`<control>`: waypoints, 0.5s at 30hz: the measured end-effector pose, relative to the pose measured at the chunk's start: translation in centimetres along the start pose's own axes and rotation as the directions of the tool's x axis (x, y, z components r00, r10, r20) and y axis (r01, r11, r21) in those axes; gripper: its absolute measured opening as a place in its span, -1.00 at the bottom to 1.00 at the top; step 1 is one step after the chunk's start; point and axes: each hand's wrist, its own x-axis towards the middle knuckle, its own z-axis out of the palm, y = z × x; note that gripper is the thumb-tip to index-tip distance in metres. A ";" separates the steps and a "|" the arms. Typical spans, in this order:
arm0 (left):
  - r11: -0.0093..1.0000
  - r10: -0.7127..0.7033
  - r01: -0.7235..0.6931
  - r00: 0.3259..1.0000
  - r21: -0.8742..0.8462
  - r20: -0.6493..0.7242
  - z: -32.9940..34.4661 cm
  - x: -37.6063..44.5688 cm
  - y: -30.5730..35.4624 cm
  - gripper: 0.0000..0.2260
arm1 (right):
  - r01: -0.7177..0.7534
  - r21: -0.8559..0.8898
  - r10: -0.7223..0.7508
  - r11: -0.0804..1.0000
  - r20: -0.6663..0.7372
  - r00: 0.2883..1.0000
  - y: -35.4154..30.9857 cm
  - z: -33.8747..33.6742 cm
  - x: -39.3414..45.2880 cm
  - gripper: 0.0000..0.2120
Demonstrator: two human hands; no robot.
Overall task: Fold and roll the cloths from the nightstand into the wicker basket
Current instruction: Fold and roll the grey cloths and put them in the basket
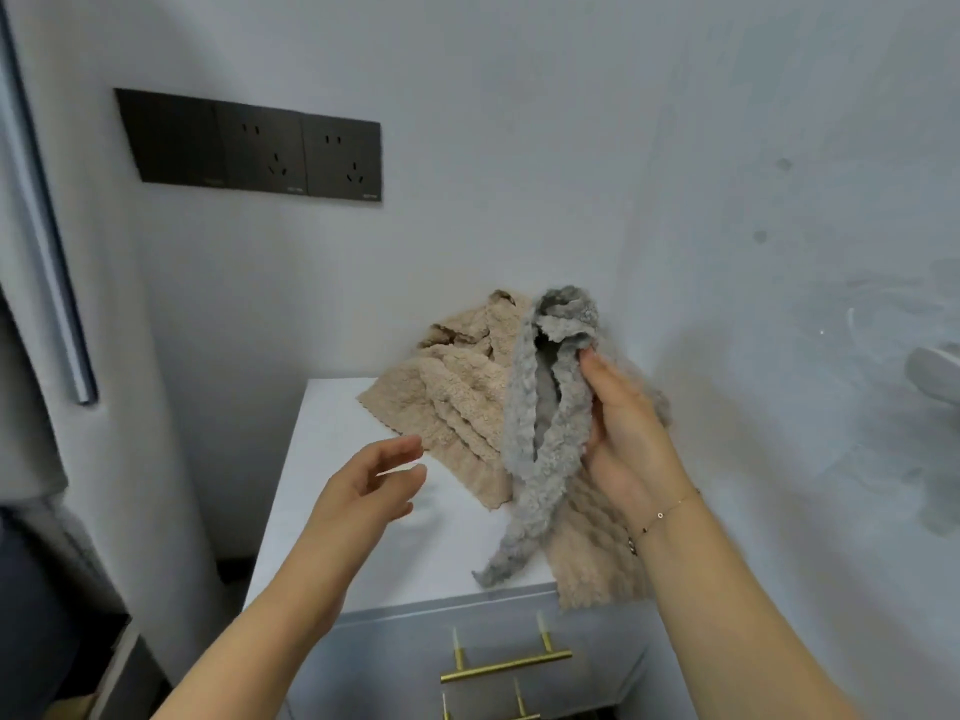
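Head view:

- A grey cloth is gripped near its top by the right hand, the fingers being curled round the bunched fabric from the right side.
- The grey cloth is held raised above the nightstand; it hangs in a long twisted strip, and its lower tip is seen at the front edge of the white top, though contact there cannot be told.
- The top end of the grey cloth is seen folded over above the fingertips of the right hand.
- A thin bracelet is worn on the right wrist.
- The left hand is held open above the nightstand top, with fingers relaxed and slightly spread; nothing is held by it.
- The fingertips of the left hand are placed just beside the near edge of a beige cloth, and whether it is touched cannot be told.
- The beige cloth is spread in a rumpled heap on the back and right part of the nightstand top, against the wall; part of it is draped over the front right edge, behind the grey cloth.
- Gold bar handles are seen on the drawer front below the top.
- A dark panel of sockets is mounted on the wall, up and to the left.
- The wicker basket is not shown in this view.
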 end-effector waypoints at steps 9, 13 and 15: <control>1.000 -0.003 0.007 0.984 0.023 -0.178 -4.1 0.0 0.5 -0.45 | -0.325 0.173 0.311 0.930 0.100 0.945 6.0 5.2 1.3 -0.81; 0.915 0.051 0.038 0.977 0.402 -0.208 -5.7 0.9 -0.9 -0.55 | -0.224 -0.362 0.165 0.905 -0.185 0.969 7.9 3.9 0.8 -0.88; 0.858 0.007 0.066 0.990 0.510 -0.140 -5.4 1.0 -1.4 -0.61 | -0.091 -0.607 0.021 0.789 -0.121 0.992 7.8 3.1 0.3 -0.77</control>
